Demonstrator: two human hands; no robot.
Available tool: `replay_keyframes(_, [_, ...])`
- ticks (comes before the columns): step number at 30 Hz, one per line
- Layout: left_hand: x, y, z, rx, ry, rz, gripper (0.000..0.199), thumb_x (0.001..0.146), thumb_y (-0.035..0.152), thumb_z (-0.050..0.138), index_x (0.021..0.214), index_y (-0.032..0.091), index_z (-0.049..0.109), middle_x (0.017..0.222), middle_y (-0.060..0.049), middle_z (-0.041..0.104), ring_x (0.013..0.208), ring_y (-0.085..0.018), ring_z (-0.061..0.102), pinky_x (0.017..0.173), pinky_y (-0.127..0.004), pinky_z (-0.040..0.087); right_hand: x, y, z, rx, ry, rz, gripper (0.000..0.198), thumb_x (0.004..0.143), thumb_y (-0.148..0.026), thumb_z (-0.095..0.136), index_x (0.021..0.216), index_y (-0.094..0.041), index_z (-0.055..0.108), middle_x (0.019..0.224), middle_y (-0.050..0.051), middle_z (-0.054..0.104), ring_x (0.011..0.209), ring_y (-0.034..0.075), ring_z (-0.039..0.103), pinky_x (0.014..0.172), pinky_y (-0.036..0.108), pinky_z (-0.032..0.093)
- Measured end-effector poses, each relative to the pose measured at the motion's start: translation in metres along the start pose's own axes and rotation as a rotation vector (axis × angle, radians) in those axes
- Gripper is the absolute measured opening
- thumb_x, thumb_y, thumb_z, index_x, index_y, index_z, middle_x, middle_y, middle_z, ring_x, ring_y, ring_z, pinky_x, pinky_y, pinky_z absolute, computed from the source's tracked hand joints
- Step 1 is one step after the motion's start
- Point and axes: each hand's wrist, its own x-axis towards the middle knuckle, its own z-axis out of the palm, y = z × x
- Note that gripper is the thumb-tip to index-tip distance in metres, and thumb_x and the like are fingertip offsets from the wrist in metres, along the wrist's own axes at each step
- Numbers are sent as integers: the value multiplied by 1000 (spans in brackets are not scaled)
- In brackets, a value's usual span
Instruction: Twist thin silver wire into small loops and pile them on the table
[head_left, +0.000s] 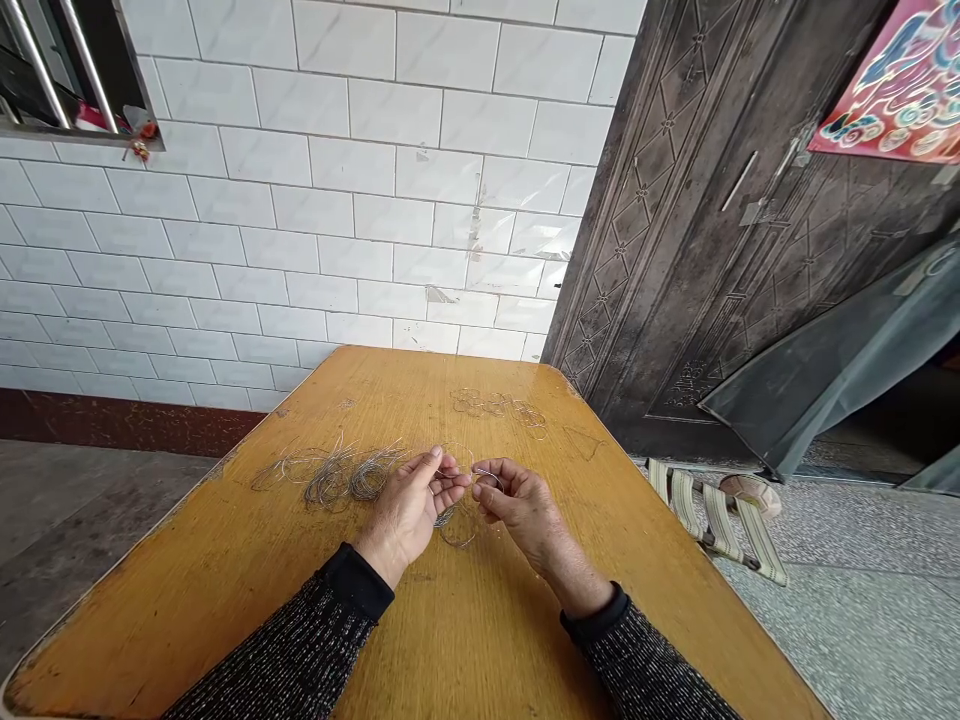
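Two bare hands meet just below the middle of the frame, over a yellow-brown wooden table [465, 640]. The right hand [529, 510] has thumb and fingertips drawn narrowly together on a thin wire [491, 474], which bends in a small curve there. The left hand [405, 510] is half curled, its thumb raised; wire seems to cross its fingers, but whether they grip it I cannot tell. The wire is so fine that its ends are lost against the wood and skin.

Left of the hands lie two tangled grey wire bundles [330, 480], close together; the left hand overlaps the nearer one's right side. Another coil [456, 530] shows below the fingertips, partly hidden. Farther up the table, right of centre, thin wire rings [495, 404] lie in a faint, overlapping row.

Both dark sleeves [292, 640] are cut off by the bottom edge, as is the table's near end. Between the forearms the wood stretches to that edge; outside them it runs to slanting sides. The far edge stops near a white tiled wall [345, 150]. A dark carved door [697, 210] leans across the upper right, cut off above.
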Motion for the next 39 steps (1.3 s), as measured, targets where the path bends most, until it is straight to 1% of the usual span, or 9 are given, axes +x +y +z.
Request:
replay_keyframes(6, [-3,-4,2,-74,74,-115,19,81,29,52,72,13,58,68,-5,63,64,-12,62,61,-22,48,0,2,3,-64,11,-33,23,59,-25,64,77,-15,56,52,-6,49,41,5,39,42,20,32])
replay_keyframes(12, [-7,-4,6,-130,122,-112,18,83,25,49,72,13,57,78,-7,65,68,-12,61,63,-21,47,0,0,4,-69,-4,-20,24,60,-28,65,78,-14,58,54,-5,50,41,4,38,41,20,32])
replay_keyframes(17, [-8,-7,9,-169,109,-74,22,84,24,48,66,13,54,72,-6,62,66,-11,59,67,-22,47,0,0,5,-49,44,2,29,58,-29,67,81,-14,58,52,-6,49,42,5,39,41,20,33])
replay_keyframes(21, [-9,-9,10,-153,36,-24,18,72,24,62,63,14,50,69,-3,59,66,-9,57,68,-22,45,-1,-1,5,-43,52,-10,28,58,-30,67,79,-14,58,55,-5,49,44,5,40,43,20,34])
replay_keyframes(23, [-9,-10,10,-101,-5,4,25,60,16,71,62,15,46,69,0,59,65,-8,56,66,-20,43,-1,-2,5,-62,38,-37,25,59,-29,65,78,-14,58,53,-5,48,43,6,39,43,21,32])
replay_keyframes(25, [-9,-10,9,-46,-12,29,34,52,8,71,61,17,39,70,2,59,65,-8,56,65,-19,42,-1,-2,5,-86,20,-57,22,61,-28,63,78,-15,59,50,-6,46,43,6,37,43,21,30])
replay_keyframes(29, [-10,-9,8,73,64,64,39,52,8,67,64,19,31,70,2,59,62,-8,56,59,-20,40,-1,0,7,-112,-7,-77,21,62,-27,62,79,-14,59,48,-6,43,43,6,36,42,20,28])
replay_keyframes(33, [-10,-9,9,140,106,102,38,55,9,65,66,20,30,71,2,58,60,-8,54,58,-21,39,-2,3,8,-130,-7,-82,23,64,-26,61,83,-14,57,50,-7,42,43,6,34,42,20,27])
replay_keyframes(39, [-10,-9,10,77,67,138,42,53,9,67,66,20,29,71,3,58,63,-9,55,63,-23,41,-3,1,10,-128,4,-64,28,62,-29,62,84,-14,55,49,-7,43,43,6,36,42,21,29])
